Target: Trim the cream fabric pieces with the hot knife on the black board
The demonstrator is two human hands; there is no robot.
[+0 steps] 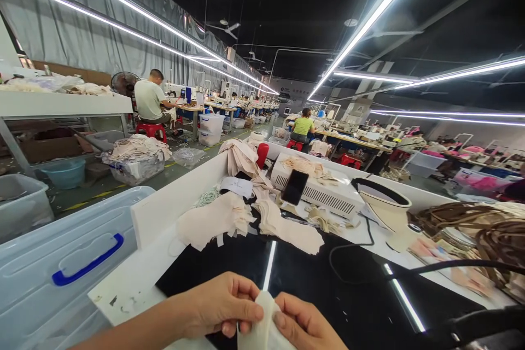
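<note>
At the bottom centre, my left hand (221,306) pinches the left side of a cream fabric piece (266,328) between thumb and fingers. My right hand (305,321) grips the same piece from the right, its thumb on the cloth. The fabric rises to a rounded tip between the two hands, and its lower part runs out of the frame. Under them lies a glossy black panel (311,279). Beyond the hands, a left stack of cream cut pieces (213,221) and a right stack (289,228) rest at the panel's far edge.
A white vented box (315,188) with a black phone (295,187) leaning on it stands behind the stacks. A cable crosses at the right, near brown straps (463,224). At the left is a lidded bin (69,257). Two people sit farther off among sewing tables.
</note>
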